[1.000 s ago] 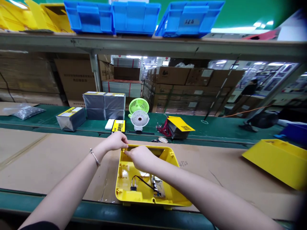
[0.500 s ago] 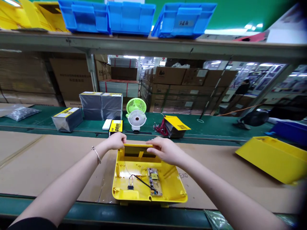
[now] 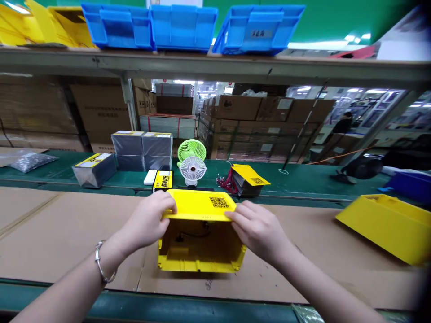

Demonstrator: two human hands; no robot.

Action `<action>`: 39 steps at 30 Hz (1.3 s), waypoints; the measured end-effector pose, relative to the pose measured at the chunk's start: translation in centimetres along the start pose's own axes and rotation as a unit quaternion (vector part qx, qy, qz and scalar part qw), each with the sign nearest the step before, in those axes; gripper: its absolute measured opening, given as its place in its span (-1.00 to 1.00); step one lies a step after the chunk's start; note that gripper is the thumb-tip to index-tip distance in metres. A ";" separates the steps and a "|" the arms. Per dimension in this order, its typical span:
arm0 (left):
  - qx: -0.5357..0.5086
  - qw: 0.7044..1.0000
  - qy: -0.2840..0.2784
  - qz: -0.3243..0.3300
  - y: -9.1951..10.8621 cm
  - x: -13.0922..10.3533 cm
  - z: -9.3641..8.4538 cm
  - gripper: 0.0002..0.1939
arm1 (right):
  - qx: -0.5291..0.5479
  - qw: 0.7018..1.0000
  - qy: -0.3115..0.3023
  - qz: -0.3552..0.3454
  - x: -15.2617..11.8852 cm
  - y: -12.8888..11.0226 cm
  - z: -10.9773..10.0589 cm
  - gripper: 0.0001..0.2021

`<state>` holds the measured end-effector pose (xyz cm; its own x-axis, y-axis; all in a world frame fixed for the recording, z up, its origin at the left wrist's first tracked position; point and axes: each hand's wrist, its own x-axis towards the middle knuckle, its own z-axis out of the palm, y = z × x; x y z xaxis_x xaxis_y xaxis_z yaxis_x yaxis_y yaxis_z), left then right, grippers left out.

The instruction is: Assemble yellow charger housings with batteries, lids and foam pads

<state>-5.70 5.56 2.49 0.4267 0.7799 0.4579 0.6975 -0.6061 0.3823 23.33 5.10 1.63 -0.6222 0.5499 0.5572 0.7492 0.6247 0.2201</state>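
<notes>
A yellow plastic housing (image 3: 198,206) stands tilted up on the cardboard-covered bench, with a QR code on its top face and its open, shadowed inside facing me. Dark wires show faintly within it. My left hand (image 3: 151,218) grips the left top edge, thumb below and fingers above. On the right top edge, my right hand (image 3: 257,226) is closed in the same way. Just behind the housing are a white fan (image 3: 193,169) and a small yellow and black box (image 3: 163,180).
Another yellow housing (image 3: 384,226) lies at the right. Along the back stand wrapped grey boxes (image 3: 157,150), a green fan (image 3: 191,149) and a stack of cards with red wires (image 3: 247,179). Blue bins (image 3: 183,27) sit on the overhead shelf.
The yellow housing has been tipped up, so its QR-coded face now shows and its circuit board is hidden. Both hands have moved lower at its sides, and the right hand has closed on the edge.
</notes>
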 end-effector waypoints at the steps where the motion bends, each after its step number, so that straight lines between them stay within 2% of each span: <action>1: 0.000 1.000 -0.020 0.008 -0.1 -0.5 0.1 -0.64 | 0.017 1.000 -0.001 -0.008 -0.5 -0.2 0.0 -0.81; 3: -0.021 0.996 -0.081 0.007 -0.4 -1.5 0.1 -0.50 | 0.075 0.997 -0.027 0.002 -1.1 -0.6 0.0 -0.85; 5: -0.056 0.985 -0.165 -0.004 -0.8 -2.0 0.0 -0.45 | 0.148 0.986 -0.063 0.041 -1.3 -0.6 -0.1 -0.86; 7: -0.079 0.970 -0.229 -0.023 -1.1 -2.0 -0.1 -0.40 | 0.203 0.971 -0.090 0.089 -1.0 -0.3 -0.1 -0.79; 8: -0.083 0.967 -0.240 -0.037 -1.2 -1.8 0.1 -0.36 | 0.221 0.964 -0.098 0.115 -0.7 0.0 0.1 -0.71; 10: -0.078 0.970 -0.218 -0.069 -1.4 -1.0 0.9 -0.28 | 0.246 0.948 -0.112 0.170 0.0 0.7 0.7 -0.48; 13: -0.074 0.978 -0.150 -0.127 -1.8 0.5 2.7 -0.14 | 0.285 0.915 -0.141 0.247 1.0 1.6 2.3 -0.13; 15: -0.071 0.978 -0.113 -0.159 -2.1 1.5 3.7 -0.09 | 0.309 0.895 -0.149 0.284 1.6 2.0 3.5 -0.04; 17: -0.066 0.978 -0.076 -0.180 -2.4 2.4 4.3 -0.16 | 0.331 0.880 -0.139 0.312 2.2 2.1 4.5 -0.11; 21: -0.055 0.976 0.003 -0.208 -3.4 4.0 5.1 -0.47 | 0.354 0.862 -0.095 0.350 3.1 2.0 6.2 -0.44; 23: -0.061 0.975 0.007 -0.213 -4.5 5.0 5.5 -0.54 | 0.353 0.862 -0.079 0.356 3.5 2.1 6.7 -0.60; 25: -0.073 0.974 -0.002 -0.214 -6.1 6.2 6.0 -0.52 | 0.352 0.862 -0.076 0.358 3.7 2.3 7.0 -0.70; 30: -0.034 0.970 0.024 -0.241 -12.2 8.9 7.3 -0.45 | 0.363 0.848 -0.119 0.367 3.8 2.6 6.9 -0.63; 33: 0.025 0.966 0.043 -0.254 -15.6 9.2 8.6 -0.39 | 0.364 0.837 -0.132 0.386 3.8 2.6 6.9 -0.60; 36: 0.069 0.965 0.036 -0.249 -17.7 8.4 10.3 -0.23 | 0.359 0.832 -0.137 0.401 3.8 2.7 7.0 -0.57; 39: 0.092 0.967 0.020 -0.238 -18.6 7.1 11.8 -0.19 | 0.361 0.829 -0.139 0.403 3.9 2.8 7.2 -0.54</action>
<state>-8.80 24.20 -10.85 0.0121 0.9547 0.2975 0.9012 -0.1393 0.4104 21.42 12.99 -1.37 -0.0887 0.9941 0.0620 0.6780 0.1058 -0.7274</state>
